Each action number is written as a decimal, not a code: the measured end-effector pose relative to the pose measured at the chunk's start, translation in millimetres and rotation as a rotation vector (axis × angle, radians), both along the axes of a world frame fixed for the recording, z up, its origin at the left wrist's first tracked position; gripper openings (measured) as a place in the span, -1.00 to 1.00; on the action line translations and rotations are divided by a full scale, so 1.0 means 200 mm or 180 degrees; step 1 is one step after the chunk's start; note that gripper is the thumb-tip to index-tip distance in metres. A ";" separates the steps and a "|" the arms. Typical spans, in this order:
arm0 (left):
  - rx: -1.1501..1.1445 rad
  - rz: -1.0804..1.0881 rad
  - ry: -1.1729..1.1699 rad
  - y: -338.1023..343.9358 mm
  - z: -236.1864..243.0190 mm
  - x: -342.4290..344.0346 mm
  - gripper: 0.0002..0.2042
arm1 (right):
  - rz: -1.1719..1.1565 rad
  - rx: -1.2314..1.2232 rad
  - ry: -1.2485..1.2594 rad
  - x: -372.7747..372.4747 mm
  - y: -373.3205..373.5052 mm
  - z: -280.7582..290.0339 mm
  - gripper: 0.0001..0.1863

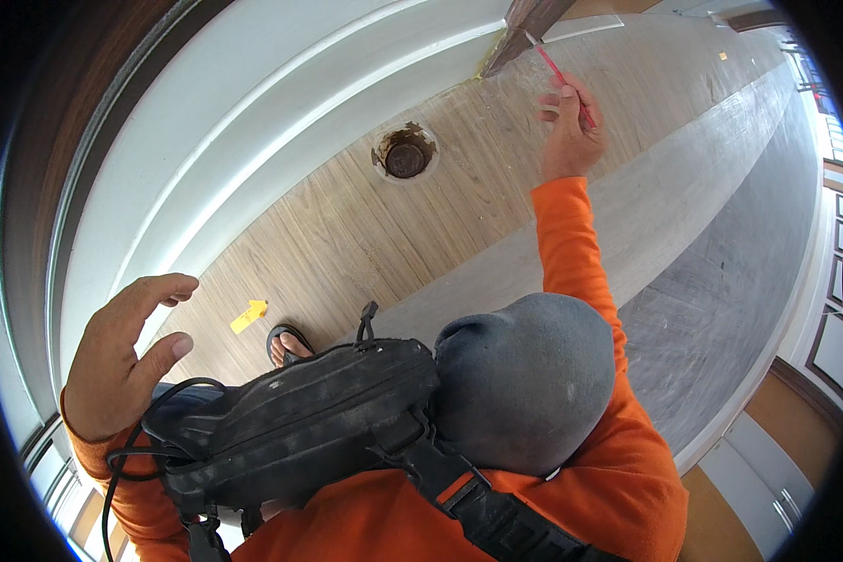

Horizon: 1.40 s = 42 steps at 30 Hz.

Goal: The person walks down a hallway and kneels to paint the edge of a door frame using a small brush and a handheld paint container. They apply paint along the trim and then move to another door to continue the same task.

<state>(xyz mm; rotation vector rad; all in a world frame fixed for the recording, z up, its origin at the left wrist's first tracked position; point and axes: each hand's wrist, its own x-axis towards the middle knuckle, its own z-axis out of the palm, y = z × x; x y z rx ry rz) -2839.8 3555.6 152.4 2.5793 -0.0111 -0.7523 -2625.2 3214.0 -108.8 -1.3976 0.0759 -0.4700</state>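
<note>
A slim brush (pixel 554 70) with a pinkish-red handle and pale tip slants up and leftward from the right hand (pixel 572 129), its tip beside a dark brown post (pixel 526 26) edged in yellow at the base; contact is indeterminable. A round, open pot (pixel 429 148), brown-smeared around its pale rim and dark brown inside, stands on the wood-grained floor (pixel 328 229).

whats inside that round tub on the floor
The tub holds dark brown material, with brown smears around its rim. Whatever lies beneath that material is covered and cannot be seen.
</note>
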 end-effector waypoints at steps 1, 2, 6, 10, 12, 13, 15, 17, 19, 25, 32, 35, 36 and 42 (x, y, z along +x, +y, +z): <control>0.0010 -0.0013 -0.0010 0.00 0.00 0.00 -0.55 | -0.0024 -0.0017 -0.0058 0.00 0.00 0.00 -0.82; 0.0022 -0.0024 -0.0021 0.00 0.00 0.00 -0.55 | -0.0034 -0.0035 -0.0046 0.00 0.00 -0.01 -0.82; -0.0007 -0.0009 -0.0027 -0.01 0.00 0.00 -0.55 | -0.0016 -0.0103 0.0201 0.01 -0.01 -0.10 -0.83; 0.0003 0.0011 -0.0033 0.00 0.00 0.00 -0.56 | 0.0207 -0.0195 0.0501 0.03 -0.03 -0.25 -0.83; 0.0016 0.0015 -0.0031 0.00 0.00 -0.01 -0.56 | 0.0222 -0.0292 0.0615 0.03 -0.02 -0.31 -0.83; 0.0015 0.0016 -0.0030 0.00 0.00 -0.01 -0.56 | 0.0230 -0.0340 0.0674 0.03 -0.01 -0.33 -0.83; 0.0024 0.0011 -0.0032 0.00 0.00 -0.01 -0.56 | 0.0209 -0.0454 0.0757 0.03 0.01 -0.39 -0.82; 0.0042 -0.0003 -0.0035 0.00 0.00 -0.01 -0.56 | 0.0214 -0.0393 0.0843 0.03 0.01 -0.42 -0.81; 0.0050 0.0001 -0.0043 0.00 0.00 -0.02 -0.56 | 0.0248 -0.0151 0.0927 0.03 0.02 -0.39 -0.80; 0.0056 0.0003 -0.0048 0.00 0.00 -0.02 -0.55 | 0.0055 -0.0072 0.0690 -0.03 0.03 -0.26 -0.76; 0.0092 0.0040 -0.0007 0.00 0.00 -0.01 -0.54 | 0.0316 -0.0344 0.0857 -0.02 0.05 -0.35 -0.79; 0.0103 0.0063 -0.0026 0.01 0.00 -0.02 -0.54 | 0.0417 -0.0846 0.0414 -0.03 0.02 -0.38 -0.80; 0.0101 0.0055 -0.0032 0.00 0.00 -0.02 -0.54 | 0.0396 -0.1199 0.0219 -0.04 0.01 -0.39 -0.81; 0.0110 0.0036 -0.0038 0.01 0.00 -0.03 -0.55 | 0.0235 -0.2074 -0.0346 -0.01 0.03 -0.32 -0.79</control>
